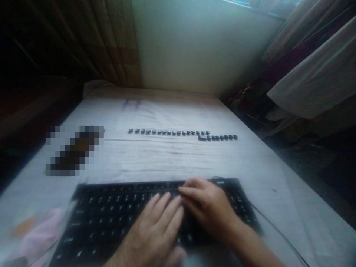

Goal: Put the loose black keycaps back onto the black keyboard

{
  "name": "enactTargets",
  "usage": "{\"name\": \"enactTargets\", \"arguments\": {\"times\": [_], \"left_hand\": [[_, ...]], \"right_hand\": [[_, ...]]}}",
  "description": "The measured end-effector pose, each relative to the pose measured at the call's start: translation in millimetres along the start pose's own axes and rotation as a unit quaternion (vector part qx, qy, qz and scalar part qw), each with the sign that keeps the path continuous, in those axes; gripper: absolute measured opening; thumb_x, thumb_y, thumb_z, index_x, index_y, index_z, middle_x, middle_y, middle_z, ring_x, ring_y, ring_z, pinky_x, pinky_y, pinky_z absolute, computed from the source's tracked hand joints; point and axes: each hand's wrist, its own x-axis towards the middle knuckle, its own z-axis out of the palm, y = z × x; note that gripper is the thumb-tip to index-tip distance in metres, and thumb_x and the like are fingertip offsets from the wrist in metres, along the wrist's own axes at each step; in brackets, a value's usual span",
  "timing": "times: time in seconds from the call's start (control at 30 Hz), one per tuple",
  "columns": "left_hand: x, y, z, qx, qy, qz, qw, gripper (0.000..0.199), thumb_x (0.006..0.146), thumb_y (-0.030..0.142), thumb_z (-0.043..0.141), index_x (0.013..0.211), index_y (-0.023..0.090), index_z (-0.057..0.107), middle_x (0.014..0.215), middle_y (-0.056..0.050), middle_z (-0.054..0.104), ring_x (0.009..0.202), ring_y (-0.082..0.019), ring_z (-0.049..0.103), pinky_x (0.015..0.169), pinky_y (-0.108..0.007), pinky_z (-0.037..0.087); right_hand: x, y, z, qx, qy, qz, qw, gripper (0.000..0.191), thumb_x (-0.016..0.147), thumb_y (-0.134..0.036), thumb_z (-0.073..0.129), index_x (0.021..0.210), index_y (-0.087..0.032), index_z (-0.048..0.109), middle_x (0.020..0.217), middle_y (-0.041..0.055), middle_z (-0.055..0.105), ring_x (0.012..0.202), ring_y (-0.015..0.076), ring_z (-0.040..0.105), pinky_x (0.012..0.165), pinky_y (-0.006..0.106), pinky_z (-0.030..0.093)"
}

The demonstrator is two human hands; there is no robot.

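Observation:
A black keyboard [111,211] lies at the front, nearest to me, its letter keys partly covered by my hands. My left hand [155,222] rests flat across the middle keys, fingers stretched out and holding nothing. Beside it, my right hand [210,204] is bent over the upper middle of the keyboard, its thumb and fingers drawn together at the top rows. What those fingertips grip, if anything, is hidden. Farther back, loose black keycaps [169,132] lie in a long line on the cloth, with a shorter line of keycaps [221,137] just below its right end.
A pale sheet [167,159] with wrinkles covers the surface. At left lies a pixelated dark object [75,150]; below it is a blurred pink cloth [44,231]. The keyboard's cable [278,230] runs off right. A wall [189,48] and curtains [111,37] stand behind.

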Motion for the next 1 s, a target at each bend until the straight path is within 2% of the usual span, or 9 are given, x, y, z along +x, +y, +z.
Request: {"name": "enactTargets", "arguments": {"times": [0.2,0.3,0.4,0.53,1.0], "left_hand": [[1,0,0.3,0.005,0.002,0.0,1.0,0.054,0.093,0.054,0.055,0.13,0.015,0.057,0.136,-0.008,0.059,0.126,-0.027,0.051,0.108,-0.041,0.038],[-1,-1,5.2,0.005,0.024,0.001,1.0,0.054,0.092,0.055,0.054,0.129,0.015,0.057,0.137,-0.008,0.058,0.127,-0.028,0.049,0.109,-0.042,0.037],[-1,-1,7.4,0.004,0.057,0.0,0.998,0.053,0.092,0.054,0.053,0.127,0.015,0.058,0.136,-0.009,0.059,0.128,-0.029,0.048,0.11,-0.043,0.036],[1,-2,1.9,0.007,-0.004,0.008,1.0,0.053,0.092,0.053,0.056,0.13,0.016,0.057,0.138,-0.008,0.057,0.128,-0.028,0.049,0.109,-0.041,0.037],[1,-1,0.1,0.009,-0.007,0.01,1.0,0.055,0.092,0.055,0.055,0.13,0.015,0.057,0.137,-0.008,0.058,0.126,-0.028,0.05,0.108,-0.042,0.037]], "right_hand": [[1,8,-5,0.071,0.002,-0.014,0.997,0.022,0.087,-0.016,0.059,0.105,-0.02,0.071,0.097,0.0071,0.072,0.084,0.0178,0.068,0.076,0.029,0.055],[4,12,-9,0.116,0.023,0.01,0.993,0.016,0.088,-0.014,0.056,0.094,-0.02,0.07,0.087,0.0047,0.071,0.078,0.0157,0.068,0.072,0.026,0.055],[8,9,-9,0.1,0.022,0.045,0.994,0.011,0.086,-0.016,0.059,0.08,-0.021,0.067,0.078,0.0019,0.069,0.071,0.0152,0.066,0.067,0.026,0.052],[11,3,-6,0.073,0.014,0.07,0.995,0.01,0.083,-0.017,0.063,0.073,-0.021,0.065,0.074,0.0011,0.068,0.07,0.0155,0.064,0.065,0.026,0.049],[11,3,-4,0.068,-0.001,0.078,0.995,0.012,0.082,-0.016,0.064,0.072,-0.02,0.064,0.075,0.0013,0.068,0.07,0.0157,0.063,0.066,0.026,0.047]]}}
